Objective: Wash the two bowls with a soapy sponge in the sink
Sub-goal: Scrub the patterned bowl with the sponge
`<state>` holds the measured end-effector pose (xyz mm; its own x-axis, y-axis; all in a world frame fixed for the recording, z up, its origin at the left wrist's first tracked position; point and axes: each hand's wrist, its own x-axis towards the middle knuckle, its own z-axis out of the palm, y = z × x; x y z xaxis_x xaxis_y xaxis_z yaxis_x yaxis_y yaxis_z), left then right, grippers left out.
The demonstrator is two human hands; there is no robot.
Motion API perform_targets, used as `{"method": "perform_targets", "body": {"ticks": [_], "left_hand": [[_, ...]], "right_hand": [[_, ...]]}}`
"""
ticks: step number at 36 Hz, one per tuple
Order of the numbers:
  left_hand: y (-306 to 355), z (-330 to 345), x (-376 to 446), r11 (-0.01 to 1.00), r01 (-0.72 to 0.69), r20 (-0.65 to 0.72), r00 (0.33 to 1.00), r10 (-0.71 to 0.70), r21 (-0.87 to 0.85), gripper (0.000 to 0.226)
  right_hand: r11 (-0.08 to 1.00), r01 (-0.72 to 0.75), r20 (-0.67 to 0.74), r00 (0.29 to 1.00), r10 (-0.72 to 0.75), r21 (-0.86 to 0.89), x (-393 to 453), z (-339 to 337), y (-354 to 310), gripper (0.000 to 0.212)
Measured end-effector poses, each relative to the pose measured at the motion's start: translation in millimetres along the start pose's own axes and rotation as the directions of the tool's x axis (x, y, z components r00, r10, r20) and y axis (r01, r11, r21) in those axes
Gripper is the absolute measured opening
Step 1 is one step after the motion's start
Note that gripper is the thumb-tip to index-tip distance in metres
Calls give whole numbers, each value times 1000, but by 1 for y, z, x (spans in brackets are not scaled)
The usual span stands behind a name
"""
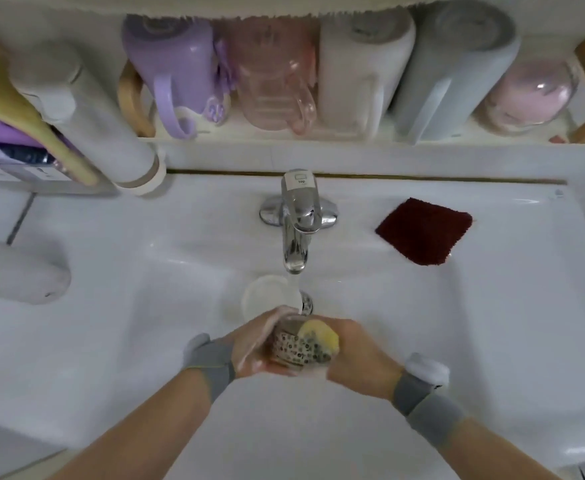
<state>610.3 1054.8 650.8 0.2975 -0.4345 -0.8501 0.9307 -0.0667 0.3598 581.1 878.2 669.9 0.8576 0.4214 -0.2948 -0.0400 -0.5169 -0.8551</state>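
Over the white sink (405, 323), my left hand (253, 344) holds a small patterned bowl (293, 348) with dark spots, tipped on its side. My right hand (357, 358) presses a yellow sponge (320, 336) against the bowl's rim. A second bowl, plain white (267, 296), sits in the basin just beyond my hands, next to the drain (307, 303). Water runs from the chrome tap (299, 220) down toward the bowls. Both wrists wear grey bands.
A dark red cloth (424, 230) lies on the sink ledge to the right of the tap. A shelf behind holds upturned cups (180, 71) in purple, pink, white and grey. A white bottle (86, 109) stands at the left, and a white object (17, 268) lies on the left counter.
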Motion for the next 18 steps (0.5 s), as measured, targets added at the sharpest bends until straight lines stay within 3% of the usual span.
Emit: {"method": "perform_targets", "body": {"ticks": [1, 3, 5, 8, 9, 11, 14, 18], "left_hand": [[6, 1, 3, 997, -22, -43, 999, 26, 76, 25], [14, 2, 4, 990, -37, -158, 986, 58, 138, 21], [17, 2, 9, 977, -46, -246, 964, 98, 209, 26], [20, 3, 17, 947, -134, -342, 910, 235, 293, 34], [19, 3, 21, 941, -162, -362, 893, 267, 296, 36], [19, 4, 29, 936, -210, -381, 871, 310, 282, 37], [19, 8, 40, 936, -221, -382, 868, 317, 274, 35], [18, 10, 53, 924, -152, -372, 883, 287, 352, 30]], "right_hand": [[950, 163, 35, 987, -159, -267, 6, 1, 11, 34], [711, 355, 145, 929, -340, -608, 16, 7, 28, 34], [524, 410, 219, 895, -388, -747, 21, 4, 35, 42], [366, 364, 205, 890, -406, -856, 22, 0, 50, 42], [345, 340, 207, 907, -367, -875, 23, -1, 52, 47], [325, 295, 186, 927, -327, -898, 25, 0, 58, 37], [430, 224, 147, 968, -204, -875, 28, 0, 60, 51], [529, 134, 8, 972, -234, -838, 25, 9, 73, 51]]}}
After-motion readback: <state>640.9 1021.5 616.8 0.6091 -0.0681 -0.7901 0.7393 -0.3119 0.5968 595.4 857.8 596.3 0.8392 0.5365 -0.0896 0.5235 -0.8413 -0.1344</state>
